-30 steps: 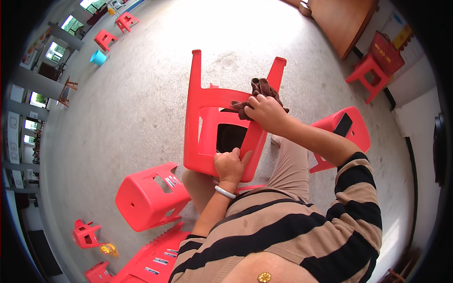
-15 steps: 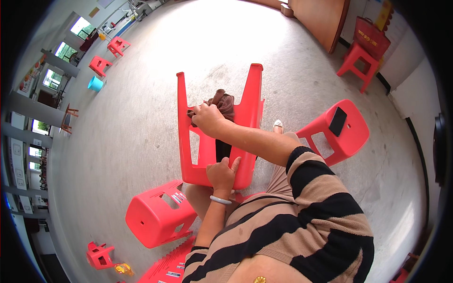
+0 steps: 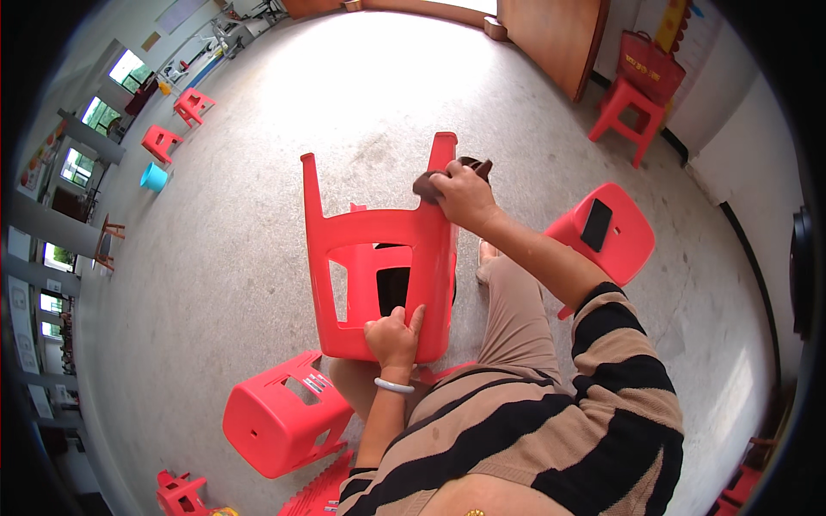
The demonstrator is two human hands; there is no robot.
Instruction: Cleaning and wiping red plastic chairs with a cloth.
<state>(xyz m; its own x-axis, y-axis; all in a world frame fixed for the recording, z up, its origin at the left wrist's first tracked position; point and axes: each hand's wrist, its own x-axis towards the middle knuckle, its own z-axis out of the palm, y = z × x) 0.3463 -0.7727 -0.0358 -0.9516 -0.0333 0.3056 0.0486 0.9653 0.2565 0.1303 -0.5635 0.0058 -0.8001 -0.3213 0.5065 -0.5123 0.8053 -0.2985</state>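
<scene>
A red plastic stool (image 3: 370,225) lies tipped before me, legs pointing away and its seat end toward my body. My left hand (image 3: 394,340), with a pale bangle on the wrist, grips the rim of the opening near the seat end, thumb up along the side. With my right hand (image 3: 465,196) I press a dark brown cloth (image 3: 428,187) around the right upper leg, close to where it joins the side panel. Part of the cloth sticks out beyond my fingers. The stool's underside is mostly hidden.
A second red stool (image 3: 275,421) lies on its side at lower left. To the right, a black phone (image 3: 596,224) rests on an upright red stool (image 3: 632,245). Farther off are a red bag (image 3: 647,69) on a stool, a blue bucket (image 3: 154,177) and a wooden door (image 3: 555,43).
My right hand has carried the cloth from the stool's middle panel rightward onto the right leg. My left hand keeps its hold near the seat end as the stool shifts slightly.
</scene>
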